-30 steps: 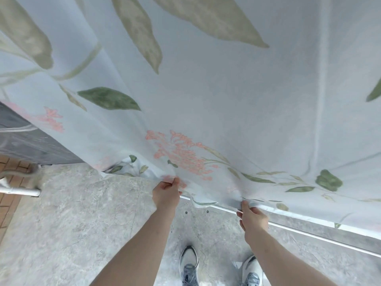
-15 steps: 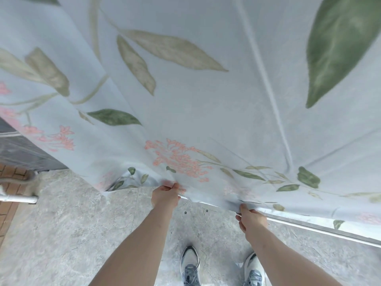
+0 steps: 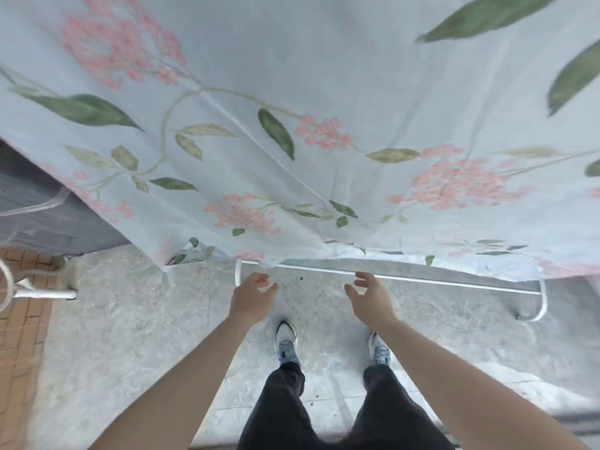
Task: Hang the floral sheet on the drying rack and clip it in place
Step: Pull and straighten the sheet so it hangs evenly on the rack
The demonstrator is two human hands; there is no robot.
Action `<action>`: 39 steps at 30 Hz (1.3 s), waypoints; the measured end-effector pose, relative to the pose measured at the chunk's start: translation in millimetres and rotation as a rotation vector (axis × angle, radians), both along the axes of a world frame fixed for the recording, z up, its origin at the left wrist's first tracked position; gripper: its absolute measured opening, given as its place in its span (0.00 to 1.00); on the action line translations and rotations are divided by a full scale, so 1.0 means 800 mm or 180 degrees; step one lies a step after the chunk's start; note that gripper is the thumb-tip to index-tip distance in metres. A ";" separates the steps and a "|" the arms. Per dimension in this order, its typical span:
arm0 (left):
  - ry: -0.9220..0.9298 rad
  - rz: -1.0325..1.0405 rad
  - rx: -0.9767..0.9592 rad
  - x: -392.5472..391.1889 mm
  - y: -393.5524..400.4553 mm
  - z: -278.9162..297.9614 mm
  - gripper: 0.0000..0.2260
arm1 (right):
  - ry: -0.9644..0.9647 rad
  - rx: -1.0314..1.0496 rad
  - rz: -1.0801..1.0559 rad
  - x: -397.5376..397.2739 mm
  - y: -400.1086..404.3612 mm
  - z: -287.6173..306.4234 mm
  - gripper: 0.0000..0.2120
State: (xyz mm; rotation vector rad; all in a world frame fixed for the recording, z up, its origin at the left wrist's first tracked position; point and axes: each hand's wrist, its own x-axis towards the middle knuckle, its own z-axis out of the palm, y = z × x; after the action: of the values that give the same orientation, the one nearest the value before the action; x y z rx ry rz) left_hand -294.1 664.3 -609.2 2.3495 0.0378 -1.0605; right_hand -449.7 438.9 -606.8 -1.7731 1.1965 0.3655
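The big floral sheet [image 3: 324, 108] is draped over the white drying rack [image 3: 422, 280], its bottom edge near the low bar. No clip can be seen, so clipping is likely left. The left hand [image 3: 251, 295] and right hand [image 3: 370, 298] are spread loose below it; nothing is held.

Soft daylight, motion-blurred, edges warped

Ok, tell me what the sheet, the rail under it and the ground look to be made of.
Sheet: thin woven cloth, likely cotton, matte; it creases softly and carries a printed pattern of pink flowers and green leaves.
Rail: apparently metal tube with a glossy white coat; slim, straight, curved at the ends.
Ground: mottled grey stone or concrete, slightly sheened.
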 end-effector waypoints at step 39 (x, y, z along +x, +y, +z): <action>-0.0439 -0.2968 -0.0323 -0.327 -0.582 0.198 0.26 | -0.0067 -0.0327 -0.0958 -0.421 -0.464 0.154 0.31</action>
State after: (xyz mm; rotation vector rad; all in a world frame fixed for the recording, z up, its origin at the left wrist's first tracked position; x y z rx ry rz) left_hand -555.6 198.5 -450.5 2.3399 -1.2266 -1.2286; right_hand -786.2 68.1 -483.6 -1.6451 1.4639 0.1102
